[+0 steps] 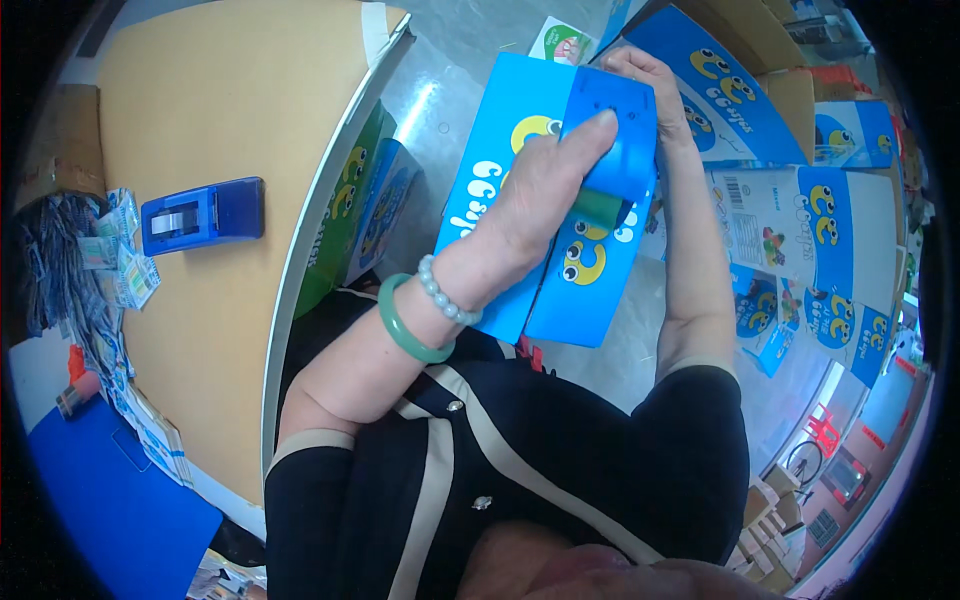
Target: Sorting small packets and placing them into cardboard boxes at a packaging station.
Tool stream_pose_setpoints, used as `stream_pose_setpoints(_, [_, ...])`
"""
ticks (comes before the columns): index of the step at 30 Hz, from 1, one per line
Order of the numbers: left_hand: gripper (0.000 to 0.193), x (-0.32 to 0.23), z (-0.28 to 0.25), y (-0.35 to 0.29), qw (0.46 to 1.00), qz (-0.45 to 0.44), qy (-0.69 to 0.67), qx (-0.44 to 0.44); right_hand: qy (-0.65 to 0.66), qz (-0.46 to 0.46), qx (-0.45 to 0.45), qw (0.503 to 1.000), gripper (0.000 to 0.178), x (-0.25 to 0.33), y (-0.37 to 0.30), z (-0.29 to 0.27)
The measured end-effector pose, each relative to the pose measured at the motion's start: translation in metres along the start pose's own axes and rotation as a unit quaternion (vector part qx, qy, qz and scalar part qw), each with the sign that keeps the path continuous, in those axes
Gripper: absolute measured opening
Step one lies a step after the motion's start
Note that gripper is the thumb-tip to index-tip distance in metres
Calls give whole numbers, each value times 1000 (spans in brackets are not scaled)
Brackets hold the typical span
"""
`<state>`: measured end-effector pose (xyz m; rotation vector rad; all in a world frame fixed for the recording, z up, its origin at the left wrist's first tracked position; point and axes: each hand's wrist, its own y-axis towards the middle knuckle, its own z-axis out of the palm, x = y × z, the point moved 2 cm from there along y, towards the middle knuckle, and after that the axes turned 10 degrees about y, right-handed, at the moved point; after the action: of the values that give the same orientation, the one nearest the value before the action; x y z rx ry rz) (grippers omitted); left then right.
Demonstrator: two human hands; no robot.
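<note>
A blue carton (480, 140) with yellow cartoon figures is held tilted in front of my body. My left hand (535, 195), with bracelets at its wrist, is closed on a blue handheld tape dispenser (625, 150) over the carton. Its thumb lies along the dispenser's flat blue plate, and its other fingers are mostly hidden. A green roll (602, 208) shows at the dispenser's near end. At the carton's far right corner, the fingers of my right hand (645, 82) are curled against the edge; the dispenser and carton partly hide what they grip.
On the tan table (220, 90) to the left stands a blue desktop tape dispenser (202, 216). Small packets (110, 245) spill from a brown box (62, 145). Printed cartons (780, 215) are stacked at the right. More cartons (375, 215) lean beside the table edge.
</note>
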<state>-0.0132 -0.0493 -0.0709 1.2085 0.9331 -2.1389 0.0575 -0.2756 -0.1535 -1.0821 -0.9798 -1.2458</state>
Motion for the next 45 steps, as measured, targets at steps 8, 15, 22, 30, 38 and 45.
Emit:
stream_pose_setpoints(8, [53,35,-30,12,977,-60,-206,-12,-55,-40,-73,995,20,-16,15,-9])
stream_pose_setpoints(15, [50,55,-46,-1,966,-24,-222,134,-55,-66,26,996,14,-18,17,2])
stream_pose_setpoints(22, [40,17,16,-32,996,19,86,-22,-57,-47,71,995,23,4,-5,13])
stream_pose_setpoints(30, [41,9,29,-59,973,37,221,-47,-62,-87,53,993,24,1,8,7])
stream_pose_setpoints(38, [41,-23,24,-78,716,233,657,-42,9,-170,-11,985,21,12,-20,3])
stream_pose_setpoints(45, [48,11,-4,-62,996,50,69,-23,75,-226,-91,967,16,37,-26,5])
